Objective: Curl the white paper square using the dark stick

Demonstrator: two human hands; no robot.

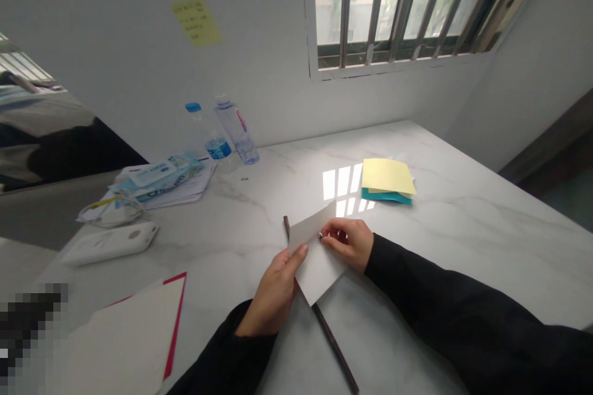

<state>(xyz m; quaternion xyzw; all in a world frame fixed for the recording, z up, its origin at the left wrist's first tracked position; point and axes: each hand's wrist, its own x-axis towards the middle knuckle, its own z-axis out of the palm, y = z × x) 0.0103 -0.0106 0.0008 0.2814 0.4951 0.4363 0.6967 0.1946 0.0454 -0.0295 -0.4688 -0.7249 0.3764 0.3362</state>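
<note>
A white sheet of paper (317, 265) is held tilted above the table in front of me. My left hand (278, 281) grips its left edge, thumb on top and the other fingers underneath. My right hand (349, 242) is at the right side of the sheet, its thumb and forefinger pinched on a small shiny metal piece (320, 235) close to the paper's surface. This piece is too small to name exactly. Beneath the paper, a thin dark stick (334, 345) lies slantwise on the table, its middle hidden by the sheet and my left hand.
Yellow and teal paper squares (388, 176) lie at the right. Two plastic bottles (237, 129) stand by the wall. At the left are a wipes pack (157, 178) on papers, a white power bank (111, 244) with a cable, and cream sheets (125, 333) over red.
</note>
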